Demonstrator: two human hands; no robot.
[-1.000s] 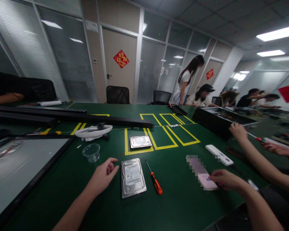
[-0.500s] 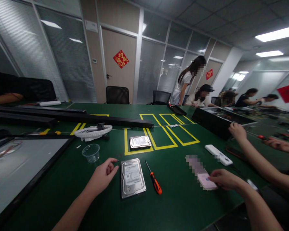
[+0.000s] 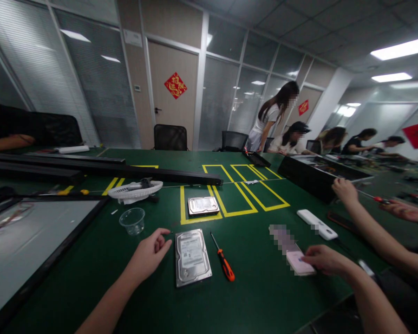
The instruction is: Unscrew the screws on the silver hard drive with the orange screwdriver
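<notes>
My left hand (image 3: 149,257) rests on the table at the left side of a silver hard drive (image 3: 193,257). Its index finger is stretched out and apart from the thumb, with the other fingers curled. A tiny dark speck lies by the index fingertip, too small to name. To the right of the drive is a screwdriver (image 3: 223,260) with an orange and black handle. My right hand (image 3: 325,260) has its fingers closed on the lower right edge of a phone (image 3: 297,262), which lies on the table, partly blurred out.
Beyond the near drive, a second hard drive (image 3: 203,205) sits inside a yellow tape rectangle. A clear plastic cup (image 3: 132,221) and white basket (image 3: 135,191) stand left. A white power bank (image 3: 316,224) lies right, near a co-worker's hand (image 3: 345,192) at a black case (image 3: 306,178).
Both of my hands stay where they were. The whole view shifts very slightly, and the hard drives, screwdriver and phone keep their places.
</notes>
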